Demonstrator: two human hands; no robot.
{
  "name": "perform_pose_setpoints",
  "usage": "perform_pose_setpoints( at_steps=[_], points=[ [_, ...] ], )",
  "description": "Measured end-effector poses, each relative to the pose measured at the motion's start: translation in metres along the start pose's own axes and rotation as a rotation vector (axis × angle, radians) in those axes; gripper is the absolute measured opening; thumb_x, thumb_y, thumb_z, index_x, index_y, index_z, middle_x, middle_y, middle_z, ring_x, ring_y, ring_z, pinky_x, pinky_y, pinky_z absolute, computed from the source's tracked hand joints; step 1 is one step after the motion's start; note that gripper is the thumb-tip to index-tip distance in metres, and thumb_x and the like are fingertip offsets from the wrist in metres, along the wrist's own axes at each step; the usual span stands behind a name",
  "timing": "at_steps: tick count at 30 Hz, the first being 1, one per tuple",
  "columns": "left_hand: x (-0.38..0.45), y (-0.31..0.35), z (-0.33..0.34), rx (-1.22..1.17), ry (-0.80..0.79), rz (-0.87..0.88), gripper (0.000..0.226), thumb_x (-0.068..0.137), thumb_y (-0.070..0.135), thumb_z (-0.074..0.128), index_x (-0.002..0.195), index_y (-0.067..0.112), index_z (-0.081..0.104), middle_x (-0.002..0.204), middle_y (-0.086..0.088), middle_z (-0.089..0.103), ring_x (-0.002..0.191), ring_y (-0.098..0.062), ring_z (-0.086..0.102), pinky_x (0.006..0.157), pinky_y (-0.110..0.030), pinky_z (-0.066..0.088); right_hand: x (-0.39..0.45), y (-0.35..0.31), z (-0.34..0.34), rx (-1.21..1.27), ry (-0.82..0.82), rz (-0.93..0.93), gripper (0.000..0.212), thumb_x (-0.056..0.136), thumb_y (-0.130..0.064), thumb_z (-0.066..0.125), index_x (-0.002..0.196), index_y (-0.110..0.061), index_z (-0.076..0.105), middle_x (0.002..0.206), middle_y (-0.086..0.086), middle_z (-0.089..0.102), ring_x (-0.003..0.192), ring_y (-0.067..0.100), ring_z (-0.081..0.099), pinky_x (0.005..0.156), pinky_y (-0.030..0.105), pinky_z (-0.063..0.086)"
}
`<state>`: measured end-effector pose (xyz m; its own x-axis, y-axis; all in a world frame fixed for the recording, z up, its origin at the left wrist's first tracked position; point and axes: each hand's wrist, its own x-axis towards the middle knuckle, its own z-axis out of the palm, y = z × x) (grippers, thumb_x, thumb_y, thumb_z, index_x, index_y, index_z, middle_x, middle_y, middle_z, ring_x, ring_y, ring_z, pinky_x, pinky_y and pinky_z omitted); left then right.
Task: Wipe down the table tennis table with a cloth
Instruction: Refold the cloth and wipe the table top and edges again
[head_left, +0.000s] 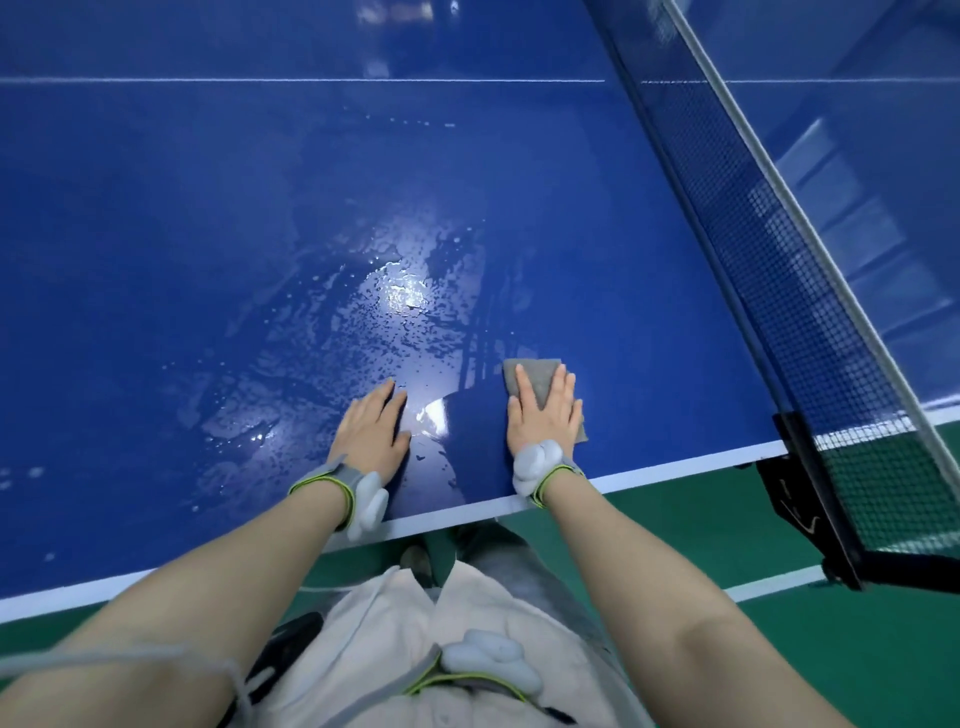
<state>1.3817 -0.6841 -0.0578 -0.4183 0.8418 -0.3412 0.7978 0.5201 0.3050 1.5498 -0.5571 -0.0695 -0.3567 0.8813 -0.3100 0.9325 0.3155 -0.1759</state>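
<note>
The blue table tennis table fills most of the view, its white side edge running close to my body. A grey cloth lies flat on the surface near that edge. My right hand presses down on the cloth with straight, spread fingers. My left hand rests flat on the bare wet surface about a hand's width to the left of the cloth. Water droplets and streaks glisten ahead of both hands.
The dark net with its white top band runs diagonally along the right side, fixed by a black clamp post at the table edge. Green floor with a white line lies below the table. A white centre line crosses the far surface.
</note>
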Motion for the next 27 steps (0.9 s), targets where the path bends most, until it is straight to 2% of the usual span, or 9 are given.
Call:
perform_pose_setpoints(
  at_steps=[4, 8, 10, 12, 17, 20, 22, 25, 27],
  points=[
    [0.015, 0.015, -0.003, -0.024, -0.007, -0.064, 0.055, 0.099, 0.031, 0.033, 0.148, 0.017, 0.012, 0.157, 0.000, -0.001, 0.144, -0.015, -0.001, 0.114, -0.028, -0.006, -0.001, -0.033, 0.004, -0.020, -0.061, -0.095, 0.050, 0.102, -0.039, 0.022, 0.150, -0.037, 0.008, 0.159, 0.012, -0.009, 0.146, 0.033, -0.009, 0.116, 0.048, -0.001],
    [0.035, 0.025, -0.008, -0.092, 0.018, -0.115, 0.053, 0.098, 0.029, 0.036, 0.147, 0.015, 0.019, 0.157, -0.001, 0.005, 0.144, -0.017, 0.003, 0.115, -0.030, -0.003, 0.013, -0.016, -0.004, -0.070, -0.107, -0.450, 0.050, 0.087, -0.039, 0.030, 0.128, -0.033, 0.059, 0.142, 0.015, 0.047, 0.129, 0.037, 0.045, 0.097, 0.054, 0.041],
    [0.038, 0.027, -0.011, -0.115, 0.018, -0.127, 0.052, 0.098, 0.028, 0.037, 0.146, 0.015, 0.022, 0.157, -0.001, 0.008, 0.144, -0.018, 0.005, 0.115, -0.030, -0.003, 0.030, 0.007, -0.009, -0.092, -0.124, -0.525, 0.058, 0.088, -0.044, 0.018, 0.137, -0.035, 0.048, 0.153, 0.011, 0.029, 0.141, 0.034, 0.026, 0.111, 0.050, 0.024],
    [0.041, 0.026, -0.012, -0.135, 0.019, -0.144, 0.051, 0.098, 0.028, 0.037, 0.145, 0.016, 0.024, 0.156, -0.001, 0.009, 0.144, -0.018, 0.005, 0.115, -0.030, -0.003, 0.045, 0.022, -0.018, -0.052, -0.082, -0.386, 0.060, 0.090, -0.049, 0.007, 0.146, -0.041, 0.027, 0.160, 0.003, 0.004, 0.147, 0.025, 0.001, 0.116, 0.041, 0.003],
    [0.050, 0.035, -0.013, -0.224, 0.096, -0.254, 0.049, 0.096, 0.027, 0.043, 0.142, 0.015, 0.031, 0.155, -0.003, 0.013, 0.142, -0.022, 0.009, 0.114, -0.034, 0.006, 0.066, 0.009, -0.023, 0.028, -0.023, -0.002, 0.050, 0.103, -0.035, 0.028, 0.150, -0.039, 0.010, 0.159, 0.006, -0.010, 0.146, 0.026, -0.010, 0.116, 0.043, -0.005],
    [0.058, 0.044, -0.015, -0.285, 0.140, -0.319, 0.047, 0.095, 0.028, 0.045, 0.139, 0.014, 0.036, 0.153, -0.005, 0.017, 0.140, -0.023, 0.011, 0.113, -0.034, 0.008, 0.054, -0.020, -0.014, 0.014, 0.041, -0.206, 0.046, 0.095, -0.035, 0.035, 0.141, -0.035, 0.042, 0.153, 0.017, 0.027, 0.141, 0.039, 0.024, 0.110, 0.056, 0.025],
    [0.064, 0.046, -0.016, -0.303, 0.168, -0.344, 0.046, 0.094, 0.027, 0.047, 0.138, 0.014, 0.038, 0.152, -0.005, 0.019, 0.139, -0.023, 0.012, 0.112, -0.033, 0.008, 0.050, -0.026, -0.015, -0.058, -0.063, -0.420, 0.047, 0.087, -0.038, 0.035, 0.127, -0.034, 0.060, 0.139, 0.014, 0.050, 0.127, 0.038, 0.048, 0.096, 0.056, 0.042],
    [0.071, 0.046, -0.019, -0.310, 0.182, -0.373, 0.046, 0.094, 0.027, 0.047, 0.137, 0.013, 0.038, 0.151, -0.005, 0.021, 0.139, -0.023, 0.014, 0.112, -0.033, 0.009, 0.072, -0.006, -0.022, -0.150, -0.125, -0.694, 0.047, 0.089, -0.038, 0.032, 0.127, -0.033, 0.059, 0.140, 0.012, 0.050, 0.128, 0.036, 0.047, 0.097, 0.053, 0.041],
    [0.074, 0.046, -0.021, -0.321, 0.181, -0.391, 0.046, 0.094, 0.027, 0.047, 0.138, 0.014, 0.038, 0.150, -0.005, 0.021, 0.139, -0.024, 0.014, 0.112, -0.033, 0.010, 0.095, 0.010, -0.030, -0.175, -0.108, -0.724, 0.053, 0.092, -0.042, 0.021, 0.138, -0.034, 0.047, 0.151, 0.010, 0.034, 0.140, 0.034, 0.030, 0.109, 0.050, 0.028]
  ],
)
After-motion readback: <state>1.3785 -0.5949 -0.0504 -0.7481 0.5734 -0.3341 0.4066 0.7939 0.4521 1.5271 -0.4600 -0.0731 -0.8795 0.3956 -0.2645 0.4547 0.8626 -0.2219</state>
